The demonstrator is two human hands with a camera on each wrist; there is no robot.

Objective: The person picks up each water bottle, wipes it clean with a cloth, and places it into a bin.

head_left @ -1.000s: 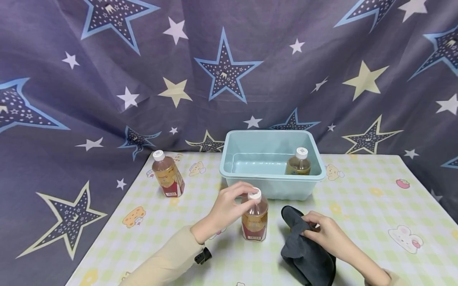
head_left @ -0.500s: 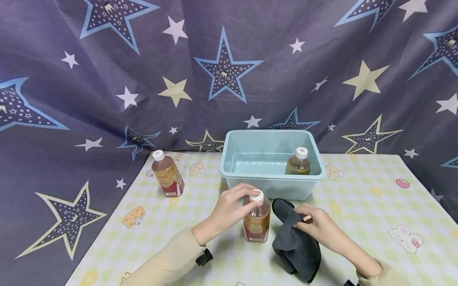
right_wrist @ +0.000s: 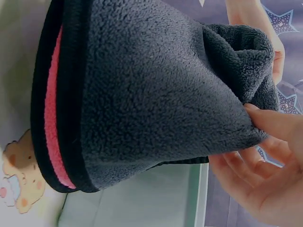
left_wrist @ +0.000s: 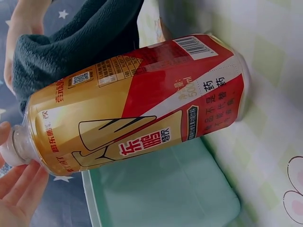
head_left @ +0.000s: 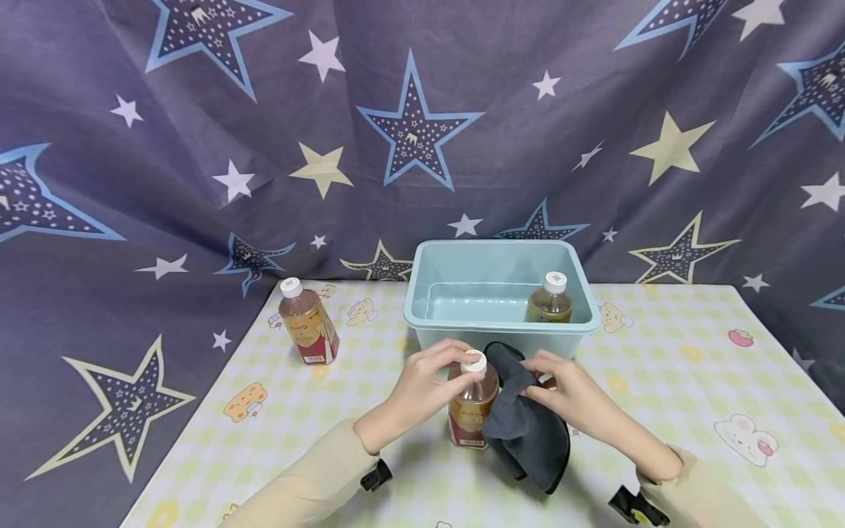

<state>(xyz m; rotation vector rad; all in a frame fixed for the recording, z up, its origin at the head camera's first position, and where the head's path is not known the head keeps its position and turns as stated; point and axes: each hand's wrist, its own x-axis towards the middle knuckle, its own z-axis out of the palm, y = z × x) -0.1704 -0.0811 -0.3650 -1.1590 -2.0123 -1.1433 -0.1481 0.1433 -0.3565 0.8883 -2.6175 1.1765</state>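
Observation:
A drink bottle (head_left: 467,419) with a red and gold label stands upright on the table, in front of the blue bin. My left hand (head_left: 425,392) pinches its white cap (head_left: 474,362) between thumb and fingers. Against the bottle's right side lies a dark grey cloth (head_left: 528,433), its upper part bunched in the fingers of my right hand (head_left: 571,392). In the right wrist view the cloth (right_wrist: 147,90) hangs from thumb and fingers, with black edging and a pink strip showing. The left wrist view shows the bottle (left_wrist: 142,104) tilted across the picture, the cloth overlapping its far side.
The light blue bin (head_left: 502,334) sits behind the hands, and one white-capped bottle (head_left: 551,302) stands in its right end. Another bottle (head_left: 309,326) stands at the table's back left. A starred curtain (head_left: 264,183) hangs behind the checked tablecloth (head_left: 660,396).
My right hand has moved left with the grey cloth, bringing it from beside the bottle up against it. The bottle has shifted slightly right; my left hand stays on the cap.

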